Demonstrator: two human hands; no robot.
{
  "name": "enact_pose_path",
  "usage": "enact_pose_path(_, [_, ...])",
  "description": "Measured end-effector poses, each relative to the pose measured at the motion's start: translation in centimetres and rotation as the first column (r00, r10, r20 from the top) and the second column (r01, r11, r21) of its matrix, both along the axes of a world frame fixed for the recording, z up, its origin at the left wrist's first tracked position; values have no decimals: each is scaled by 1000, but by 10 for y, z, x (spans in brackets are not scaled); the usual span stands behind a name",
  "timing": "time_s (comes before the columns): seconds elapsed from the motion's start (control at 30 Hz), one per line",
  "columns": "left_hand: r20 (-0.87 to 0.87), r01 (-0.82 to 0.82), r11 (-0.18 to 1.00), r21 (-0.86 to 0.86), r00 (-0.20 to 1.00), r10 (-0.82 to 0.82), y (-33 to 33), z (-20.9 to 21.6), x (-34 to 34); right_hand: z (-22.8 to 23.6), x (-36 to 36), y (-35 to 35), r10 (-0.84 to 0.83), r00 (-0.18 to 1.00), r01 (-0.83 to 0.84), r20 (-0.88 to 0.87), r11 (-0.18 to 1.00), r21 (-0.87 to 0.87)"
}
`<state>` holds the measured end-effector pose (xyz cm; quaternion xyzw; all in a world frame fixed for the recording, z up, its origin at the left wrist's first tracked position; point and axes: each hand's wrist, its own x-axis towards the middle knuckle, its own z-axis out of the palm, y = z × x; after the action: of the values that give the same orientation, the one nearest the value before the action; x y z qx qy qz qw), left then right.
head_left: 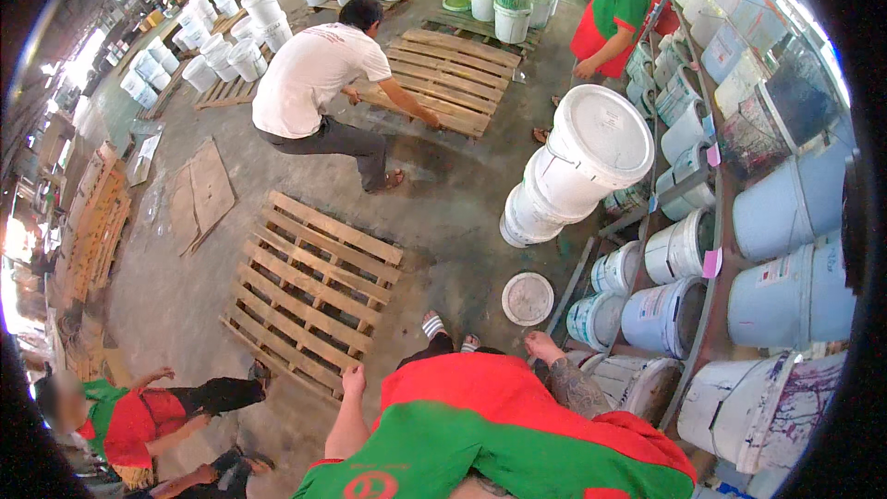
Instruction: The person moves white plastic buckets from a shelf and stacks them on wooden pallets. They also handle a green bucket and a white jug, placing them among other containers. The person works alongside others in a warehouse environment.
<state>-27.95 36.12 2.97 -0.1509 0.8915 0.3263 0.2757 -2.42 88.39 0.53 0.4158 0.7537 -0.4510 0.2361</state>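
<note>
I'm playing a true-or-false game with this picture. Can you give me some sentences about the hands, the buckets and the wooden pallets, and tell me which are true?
1. The left hand hangs open with nothing in it, above the near wooden pallet. True.
2. The right hand grips a bucket handle. False: it holds nothing and hangs near a round white lid on the floor.
3. A tall stack of white buckets leans beside the shelf rack. True.
4. The person in the white shirt is sitting on a chair. False: that person bends over, hands on the far wooden pallet.
5. The shelf rack holds only cardboard boxes. False: it holds buckets.
</note>
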Motion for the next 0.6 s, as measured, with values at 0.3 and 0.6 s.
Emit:
enact_pose_path(0.3, [310,-35,999,29,950,24,11,-47,-44,43,-11,20,39,999,-36,-10,971,235])
enact_pose_path(0.6, [114,-12,972,236,993,-16,45,-43,-117,61,-65,46,-42,999,37,29,986,165])
